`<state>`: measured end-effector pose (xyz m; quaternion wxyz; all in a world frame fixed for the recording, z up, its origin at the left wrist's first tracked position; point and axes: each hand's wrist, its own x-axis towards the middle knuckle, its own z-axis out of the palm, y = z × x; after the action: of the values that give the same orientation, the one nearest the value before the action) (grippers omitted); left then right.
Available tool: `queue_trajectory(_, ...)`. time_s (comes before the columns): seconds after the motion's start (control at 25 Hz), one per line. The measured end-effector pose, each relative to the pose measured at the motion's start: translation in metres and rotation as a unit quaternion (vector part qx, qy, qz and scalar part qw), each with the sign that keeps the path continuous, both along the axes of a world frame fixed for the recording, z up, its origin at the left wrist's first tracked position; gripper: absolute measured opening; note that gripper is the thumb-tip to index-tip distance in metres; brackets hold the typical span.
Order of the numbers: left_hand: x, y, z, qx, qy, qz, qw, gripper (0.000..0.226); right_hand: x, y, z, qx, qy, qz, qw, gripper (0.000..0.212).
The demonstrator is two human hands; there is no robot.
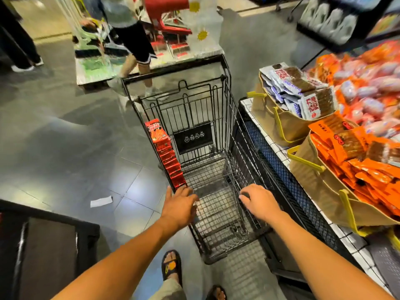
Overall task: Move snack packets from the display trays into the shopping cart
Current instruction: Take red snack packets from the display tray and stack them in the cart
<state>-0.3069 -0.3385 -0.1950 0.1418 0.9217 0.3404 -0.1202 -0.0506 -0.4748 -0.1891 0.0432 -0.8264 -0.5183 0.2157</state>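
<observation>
A black wire shopping cart (227, 100) stands in front of me. A row of red snack packets (165, 154) leans against its left wall. My left hand (178, 205) rests on the cart's near edge, fingers straight, just below the red packets. My right hand (258, 202) curls over the cart's handle on the right. On the display table to the right, a tan tray (287, 124) holds white and brown packets (303, 92). A nearer tan tray (320, 189) holds orange packets (355, 161).
A heap of orange and pink packets (372, 83) lies behind the trays. The tiled display table edge (279, 152) runs beside the cart. A person (132, 40) walks past ahead by a red and white display (173, 29). A dark stand (47, 252) sits at lower left.
</observation>
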Motion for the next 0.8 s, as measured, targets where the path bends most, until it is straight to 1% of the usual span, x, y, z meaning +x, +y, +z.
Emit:
queue_trajectory(0.12,-0.015,0.053,0.013,0.037,-0.032,0.023,0.999,0.041,-0.015,0.057,0.025,0.050,0.032,0.005,0.998,0.030)
queue_trajectory(0.28,-0.034,0.146,0.013,0.065,-0.049,0.044,0.996,0.057,-0.041,0.159,0.037,0.072,0.058,0.022,0.995,0.036)
queue_trajectory(0.36,-0.044,0.197,0.009,0.072,-0.063,0.049,0.994,0.061,-0.059,0.215,0.032,0.078,0.086,-0.002,0.993,0.036)
queue_trajectory(0.48,-0.058,0.272,0.000,0.055,-0.071,0.055,0.994,0.069,-0.091,0.298,0.025,0.066,0.149,-0.047,0.985,0.029)
queue_trajectory(0.56,-0.065,0.313,-0.006,0.048,-0.067,0.034,0.996,0.074,-0.111,0.344,0.022,0.046,0.174,-0.074,0.981,0.032)
queue_trajectory(0.68,-0.068,0.363,-0.013,0.048,-0.059,-0.020,0.997,0.081,-0.125,0.400,0.000,0.002,0.166,-0.122,0.979,0.039)
queue_trajectory(0.72,-0.068,0.372,-0.016,0.048,-0.058,-0.037,0.997,0.084,-0.127,0.411,-0.008,-0.011,0.152,-0.140,0.978,0.042)
queue_trajectory(0.8,-0.070,0.381,-0.022,0.052,-0.067,-0.061,0.995,0.090,-0.132,0.425,-0.015,-0.037,0.095,-0.161,0.982,0.047)
